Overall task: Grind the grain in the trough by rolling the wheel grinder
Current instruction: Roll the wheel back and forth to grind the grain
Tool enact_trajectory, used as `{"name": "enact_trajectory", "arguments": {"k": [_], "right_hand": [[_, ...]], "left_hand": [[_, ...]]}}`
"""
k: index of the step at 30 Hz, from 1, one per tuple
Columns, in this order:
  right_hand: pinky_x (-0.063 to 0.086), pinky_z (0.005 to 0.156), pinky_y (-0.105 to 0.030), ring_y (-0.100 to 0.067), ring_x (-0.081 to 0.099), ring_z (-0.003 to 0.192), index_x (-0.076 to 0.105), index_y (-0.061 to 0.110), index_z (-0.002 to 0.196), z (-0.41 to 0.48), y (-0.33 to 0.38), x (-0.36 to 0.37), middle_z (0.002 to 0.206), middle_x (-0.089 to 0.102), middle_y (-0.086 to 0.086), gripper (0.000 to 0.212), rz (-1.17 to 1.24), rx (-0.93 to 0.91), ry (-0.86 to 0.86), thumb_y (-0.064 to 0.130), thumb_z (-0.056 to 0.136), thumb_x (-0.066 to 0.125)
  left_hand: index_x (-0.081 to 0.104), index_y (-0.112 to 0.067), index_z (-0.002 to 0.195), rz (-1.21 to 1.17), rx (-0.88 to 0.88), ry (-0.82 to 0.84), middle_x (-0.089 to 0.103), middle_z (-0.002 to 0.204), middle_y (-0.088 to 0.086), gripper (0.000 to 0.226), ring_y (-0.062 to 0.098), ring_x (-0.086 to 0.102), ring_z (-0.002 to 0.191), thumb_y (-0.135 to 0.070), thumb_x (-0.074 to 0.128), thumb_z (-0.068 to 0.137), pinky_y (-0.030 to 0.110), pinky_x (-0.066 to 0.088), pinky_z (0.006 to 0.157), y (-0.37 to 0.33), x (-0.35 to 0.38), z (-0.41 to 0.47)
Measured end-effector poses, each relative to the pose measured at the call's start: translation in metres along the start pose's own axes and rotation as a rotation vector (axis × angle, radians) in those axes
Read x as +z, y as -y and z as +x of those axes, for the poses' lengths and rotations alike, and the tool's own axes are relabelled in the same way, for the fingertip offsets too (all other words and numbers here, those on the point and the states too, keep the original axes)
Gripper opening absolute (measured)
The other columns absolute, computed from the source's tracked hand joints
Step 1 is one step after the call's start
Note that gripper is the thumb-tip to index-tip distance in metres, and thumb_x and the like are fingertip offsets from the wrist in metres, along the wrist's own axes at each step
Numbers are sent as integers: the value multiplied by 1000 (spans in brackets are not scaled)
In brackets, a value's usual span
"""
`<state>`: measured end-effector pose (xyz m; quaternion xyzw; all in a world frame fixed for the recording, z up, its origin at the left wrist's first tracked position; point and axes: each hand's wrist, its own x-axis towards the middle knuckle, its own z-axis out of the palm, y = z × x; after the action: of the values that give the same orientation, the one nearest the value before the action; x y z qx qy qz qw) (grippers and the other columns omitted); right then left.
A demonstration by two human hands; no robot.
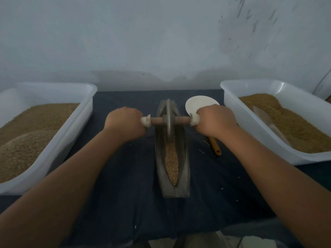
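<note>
A long grey metal trough [184, 163] lies lengthwise on the dark cloth in the middle of the table. Brown grain [172, 163] fills its groove in the near half. The wheel grinder [168, 120] stands upright in the far half of the trough, its disc on a wooden axle with white-wrapped ends. My left hand [123, 123] grips the left end of the axle. My right hand [215, 120] grips the right end. Both arms reach forward on either side of the trough.
A white plastic tub [78, 122] of grain sits at the left, and another white tub [231, 102] of grain with a scoop [268, 122] in it at the right. A white plate [197, 104] and a wooden-handled tool [215, 146] lie right of the trough. A wall stands behind.
</note>
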<state>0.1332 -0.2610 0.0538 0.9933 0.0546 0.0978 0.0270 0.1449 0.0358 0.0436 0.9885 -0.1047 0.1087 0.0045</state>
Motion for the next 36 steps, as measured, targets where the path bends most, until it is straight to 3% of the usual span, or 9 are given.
{"name": "enact_trajectory", "arguments": {"k": [3,6,9,12,16,21,25,31,36], "right_hand": [[45,52,-30,-10,58,62,59,31,71,-41,-7,-12,67,61,8,25,24,-97,99,56,78,60],[48,53,-31,-4,60,61,63,36,72,-76,-12,-26,68,64,10,41,155,-134,275,72,60,48],[55,62,-36,-5,64,67,65,34,77,-65,-11,-27,73,68,9,48,226,-93,375,72,53,48],[51,58,-34,-12,63,69,63,33,77,-26,-8,-12,75,66,8,37,150,-30,250,67,67,53],[43,55,-31,-15,56,66,57,29,71,10,-1,-1,73,62,6,28,-5,47,83,54,84,58],[52,58,-34,-9,60,66,62,32,75,-35,-10,-7,71,64,8,24,86,-59,237,57,75,61],[42,53,-30,-5,63,64,65,44,79,-71,-16,-18,71,67,13,38,221,-123,382,71,57,49],[46,55,-31,-12,54,63,57,33,72,-21,-4,2,69,60,9,31,51,-10,-11,63,79,56],[40,55,-30,-13,55,66,58,31,69,-2,-3,-2,72,61,8,25,35,5,95,51,83,64]], "left_hand": [[50,-28,64,5,94,-33,54,61,-10,35,11,49,53,-53,60,87,27,33,50,7,5,-45],[39,-31,59,33,181,-139,41,51,-11,38,6,35,43,-56,61,78,21,18,46,10,3,-80],[41,-29,58,55,172,-141,43,52,-12,35,10,40,45,-53,59,75,22,24,47,7,3,-68],[48,-26,63,51,61,-94,48,62,-10,29,20,49,57,-47,58,81,30,39,57,-1,1,-23],[52,-26,66,11,-6,-55,55,68,-7,27,22,56,63,-43,63,83,32,46,61,-3,-1,9],[50,-27,64,50,96,-33,53,62,-10,30,13,49,54,-49,57,82,28,36,52,2,-2,-39],[39,-32,57,156,215,-192,38,47,-14,40,5,36,39,-56,66,73,19,18,45,6,-5,-77],[57,-25,66,22,8,-34,59,66,-7,31,16,55,58,-49,59,86,28,39,53,-3,-2,-13],[59,-26,68,6,1,2,61,68,-7,31,16,57,61,-50,59,87,29,42,54,-2,-2,-7]]}}
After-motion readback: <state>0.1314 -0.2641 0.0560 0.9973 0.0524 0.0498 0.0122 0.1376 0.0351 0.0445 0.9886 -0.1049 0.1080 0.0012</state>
